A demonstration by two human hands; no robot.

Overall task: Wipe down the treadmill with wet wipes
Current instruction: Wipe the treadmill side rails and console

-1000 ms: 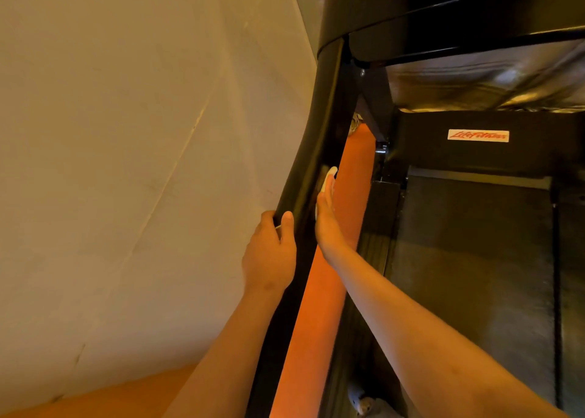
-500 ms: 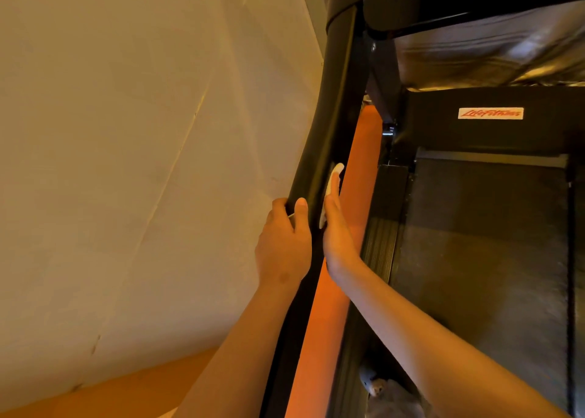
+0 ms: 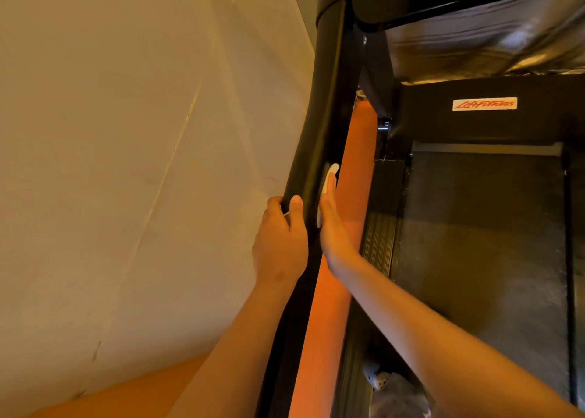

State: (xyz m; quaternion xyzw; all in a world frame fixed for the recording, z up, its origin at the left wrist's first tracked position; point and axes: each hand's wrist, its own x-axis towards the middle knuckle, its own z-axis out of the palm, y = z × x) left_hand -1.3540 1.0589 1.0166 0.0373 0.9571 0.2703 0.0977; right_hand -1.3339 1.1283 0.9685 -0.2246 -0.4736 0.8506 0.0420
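A black treadmill upright post (image 3: 327,107) runs from the console at the top down to the bottom middle. My left hand (image 3: 280,243) grips the post's left side, thumb on its front face; a thin white sliver shows by the fingers. My right hand (image 3: 332,227) lies flat with straight fingers against the post's right side, pressing a white wet wipe (image 3: 327,183) onto it. The wipe's top edge sticks out above my fingertips. The dark treadmill belt (image 3: 481,243) lies to the right, below a red-lettered logo plate (image 3: 484,104).
A pale wall (image 3: 126,164) fills the left, close to the post. An orange floor strip (image 3: 354,196) runs between the post and the ribbed side rail (image 3: 380,237). Crumpled shiny material (image 3: 484,37) hangs under the console. A small pale object (image 3: 376,378) lies at the bottom.
The view has shifted, so the post and logo sit slightly differently. Both hands keep the same hold on the post; the wipe hand has barely moved along it.
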